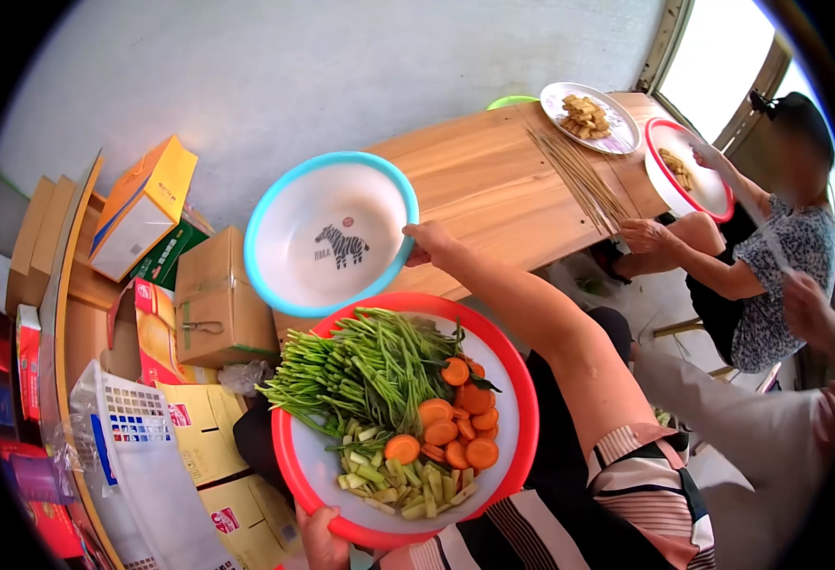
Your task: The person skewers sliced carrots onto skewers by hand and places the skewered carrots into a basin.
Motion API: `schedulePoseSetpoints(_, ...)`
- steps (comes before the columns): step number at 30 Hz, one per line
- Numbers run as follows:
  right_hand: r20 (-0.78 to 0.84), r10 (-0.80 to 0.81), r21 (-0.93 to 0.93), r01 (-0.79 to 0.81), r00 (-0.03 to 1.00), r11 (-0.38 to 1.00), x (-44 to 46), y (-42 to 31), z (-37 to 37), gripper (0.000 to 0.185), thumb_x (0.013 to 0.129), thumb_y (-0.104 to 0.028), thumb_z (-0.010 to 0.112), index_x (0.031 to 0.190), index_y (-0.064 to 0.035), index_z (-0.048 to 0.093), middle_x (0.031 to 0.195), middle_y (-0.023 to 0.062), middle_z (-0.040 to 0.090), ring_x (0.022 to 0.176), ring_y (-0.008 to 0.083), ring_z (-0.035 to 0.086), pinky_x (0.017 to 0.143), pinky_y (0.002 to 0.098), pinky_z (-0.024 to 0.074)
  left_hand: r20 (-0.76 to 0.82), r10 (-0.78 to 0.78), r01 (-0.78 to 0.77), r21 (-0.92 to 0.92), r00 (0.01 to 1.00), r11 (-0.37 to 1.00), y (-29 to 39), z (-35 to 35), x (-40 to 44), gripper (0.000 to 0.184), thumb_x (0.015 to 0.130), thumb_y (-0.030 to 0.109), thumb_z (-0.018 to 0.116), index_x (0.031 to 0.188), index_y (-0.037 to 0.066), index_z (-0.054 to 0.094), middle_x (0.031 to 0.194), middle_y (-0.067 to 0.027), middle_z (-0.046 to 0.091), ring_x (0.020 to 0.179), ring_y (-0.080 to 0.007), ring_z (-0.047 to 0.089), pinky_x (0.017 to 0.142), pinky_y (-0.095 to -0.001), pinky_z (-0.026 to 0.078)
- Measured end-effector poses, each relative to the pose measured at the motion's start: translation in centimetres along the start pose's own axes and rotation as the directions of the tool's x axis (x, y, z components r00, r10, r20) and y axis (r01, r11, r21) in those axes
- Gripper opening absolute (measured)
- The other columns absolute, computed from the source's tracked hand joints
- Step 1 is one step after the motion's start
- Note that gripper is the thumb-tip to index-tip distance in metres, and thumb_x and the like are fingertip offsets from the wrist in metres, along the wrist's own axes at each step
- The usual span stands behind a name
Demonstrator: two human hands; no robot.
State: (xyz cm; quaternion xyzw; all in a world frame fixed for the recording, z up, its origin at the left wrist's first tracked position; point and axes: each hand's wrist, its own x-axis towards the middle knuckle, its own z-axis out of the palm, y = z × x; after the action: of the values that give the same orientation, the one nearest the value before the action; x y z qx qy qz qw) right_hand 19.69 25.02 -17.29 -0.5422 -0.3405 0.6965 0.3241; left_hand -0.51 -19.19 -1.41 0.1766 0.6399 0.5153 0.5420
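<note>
1. The right hand (pixel 427 244) is closed around the rim of a round white plastic basin with a light-blue rim (pixel 289 223); a zebra print marks its inside. Whether this basin touches the table cannot be told.
2. The left hand (pixel 322 540) grips the edge of a round white plastic basin with a wide red rim (pixel 525 418), thumb over the rim.
3. Within that basin, nearest the left-hand grip, lie pale green cut chunks (pixel 408 484); farther from it are round orange carrot slices (pixel 460 418) and a heap of slender green stalks (pixel 365 366).
4. Beyond the right-hand grip stretches a brown wooden table (pixel 474 180), bearing thin wooden skewers (pixel 574 176) and, farther off, a white patterned plate (pixel 617 135) of brown pieces (pixel 584 116).
5. Right of that grip, a co-worker's hand (pixel 641 236) is near the skewers' ends.
</note>
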Motion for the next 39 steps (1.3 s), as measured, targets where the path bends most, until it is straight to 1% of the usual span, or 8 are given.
schedulePoseSetpoints(2, 0.0, -0.011, 0.035, 0.011, 1.0, 0.999, -0.9, 0.5, -1.8, 0.035, 0.088, -0.023, 0.055, 0.11, 0.0047, 0.054, 0.089, 0.016, 0.065, 0.071, 0.0268, 0.067, 0.061, 0.0376, 0.0594, -0.179, -0.164, 0.129, -0.194, 0.97, 0.972, -0.2, -0.1, 0.5, 0.066, 0.072, -0.006, 0.047, 0.137, 0.006, 0.036, 0.12, -0.0155, 0.051, 0.109, -0.0324, 0.053, 0.09, -0.0437, 0.046)
schedulePoseSetpoints(11, -0.207, -0.062, 0.541, 0.167, 0.976, 0.824, -1.6, 1.3, -5.9, 0.026, 0.093, -0.016, 0.048, 0.113, 0.0004, 0.048, 0.103, 0.0168, 0.061, 0.078, 0.0285, 0.067, 0.058, 0.0354, 0.0586, -0.076, 0.01, -0.028, -0.233, 0.997, 0.972, -1.7, -0.7, 1.0, 0.064, 0.066, -0.005, 0.044, 0.13, 0.0, 0.042, 0.117, -0.0153, 0.053, 0.108, -0.0298, 0.052, 0.095, -0.0411, 0.044)
schedulePoseSetpoints(14, -0.1, -0.151, 0.585, 0.181, 0.983, 0.791, -1.1, 2.2, -6.1, 0.034, 0.094, -0.019, 0.047, 0.121, 0.0003, 0.043, 0.112, 0.0178, 0.059, 0.09, 0.0304, 0.066, 0.068, 0.0392, 0.0564, -0.118, -0.117, 0.099, -0.146, 0.986, 0.984, -0.6, -0.4, -0.3, 0.053, 0.08, -0.001, 0.048, 0.132, 0.006, 0.039, 0.117, -0.0133, 0.052, 0.107, -0.0278, 0.054, 0.088, -0.0398, 0.047)
schedulePoseSetpoints(17, -0.13, -0.027, 0.341, 0.07, 0.991, 0.938, -5.7, 1.7, -5.2, 0.041, 0.097, -0.026, 0.044, 0.127, 0.0007, 0.04, 0.121, 0.016, 0.057, 0.106, 0.0289, 0.06, 0.084, 0.0425, 0.0512, -0.129, 0.054, -0.083, -0.231, 0.99, 0.969, -1.8, -0.4, 0.2, 0.065, 0.067, -0.004, 0.044, 0.132, 0.0, 0.04, 0.118, -0.0151, 0.053, 0.109, -0.0295, 0.052, 0.095, -0.0394, 0.043)
schedulePoseSetpoints(21, 0.493, 0.024, 0.164, -0.12, 0.87, 0.979, -13.5, 5.7, -7.9, 0.045, 0.1, -0.032, 0.036, 0.13, -0.0001, 0.043, 0.13, 0.0183, 0.05, 0.114, 0.0244, 0.054, 0.092, 0.0386, 0.045, -0.135, 0.023, -0.059, -0.265, 0.991, 0.962, -1.3, 0.1, -0.1, 0.063, 0.069, -0.005, 0.047, 0.131, 0.001, 0.041, 0.119, -0.0142, 0.053, 0.108, -0.0268, 0.053, 0.094, -0.0384, 0.045)
schedulePoseSetpoints(24, 0.55, 0.049, 0.406, -0.318, 0.834, 0.857, -22.2, 6.2, -6.1, 0.051, 0.101, -0.039, 0.033, 0.132, -0.0009, 0.044, 0.13, 0.0142, 0.051, 0.115, 0.0246, 0.051, 0.099, 0.036, 0.0406, -0.111, 0.047, -0.076, -0.276, 0.993, 0.958, -1.9, -0.5, 0.8, 0.065, 0.069, -0.004, 0.047, 0.133, 0.001, 0.04, 0.12, -0.0143, 0.052, 0.109, -0.0267, 0.053, 0.094, -0.0381, 0.045)
schedulePoseSetpoints(32, 0.253, -0.022, 0.636, -0.149, 0.967, 0.757, -26.2, 9.3, -6.3, 0.056, 0.094, -0.048, 0.046, 0.132, -0.0071, 0.046, 0.128, 0.0062, 0.051, 0.119, 0.0213, 0.046, 0.103, 0.0409, 0.0365, -0.01, 0.123, -0.122, -0.224, 0.992, 0.967, 0.1, -0.9, 8.4, 0.061, 0.069, -0.006, 0.047, 0.129, 0.001, 0.045, 0.115, -0.0113, 0.057, 0.107, -0.0232, 0.056, 0.09, -0.0343, 0.047)
schedulePoseSetpoints(39, 0.09, -0.123, 0.584, 0.047, 0.988, 0.811, -21.7, 9.5, -1.5, 0.059, 0.08, -0.014, 0.063, 0.134, -0.0091, 0.039, 0.129, 0.0066, 0.048, 0.121, 0.0225, 0.044, 0.101, 0.0412, 0.0401, 0.166, 0.169, -0.192, 0.139, 0.972, 0.971, 5.9, -1.8, 27.1, 0.042, 0.075, 0.001, 0.053, 0.117, 0.001, 0.055, 0.1, -0.0094, 0.064, 0.087, -0.0206, 0.063, 0.076, -0.0337, 0.052)
